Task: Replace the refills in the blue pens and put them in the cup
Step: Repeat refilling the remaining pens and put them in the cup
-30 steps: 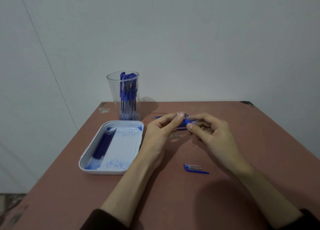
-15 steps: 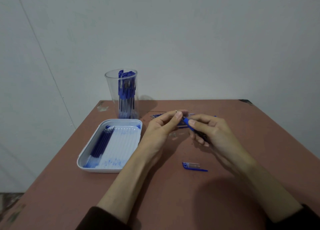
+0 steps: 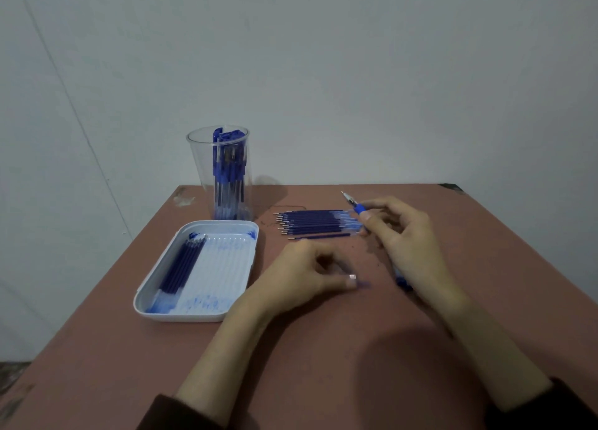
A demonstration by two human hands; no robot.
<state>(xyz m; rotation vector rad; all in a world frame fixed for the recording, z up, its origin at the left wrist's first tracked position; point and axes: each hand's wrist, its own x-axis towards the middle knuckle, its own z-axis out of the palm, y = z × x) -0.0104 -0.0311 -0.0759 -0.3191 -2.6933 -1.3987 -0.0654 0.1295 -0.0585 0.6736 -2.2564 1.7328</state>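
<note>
The right hand (image 3: 407, 245) pinches a blue plastic pen (image 3: 358, 208) beside the row of dark blue refills (image 3: 315, 224) on the red-brown counter (image 3: 323, 365). The blurry left hand (image 3: 304, 274) curls by a small blue cap (image 3: 364, 284); its hold is unclear. A clear plastic cup (image 3: 198, 170) of pens stands near the grey wall (image 3: 323, 73).

One clear cup (image 3: 200, 170), crammed with blue pens (image 3: 228, 170), too many to count. One white tray (image 3: 194, 314), roughly five dark refills (image 3: 181, 267). About ten loose refills (image 3: 310, 224). One pen (image 3: 357, 208) out, one cap (image 3: 363, 284).
</note>
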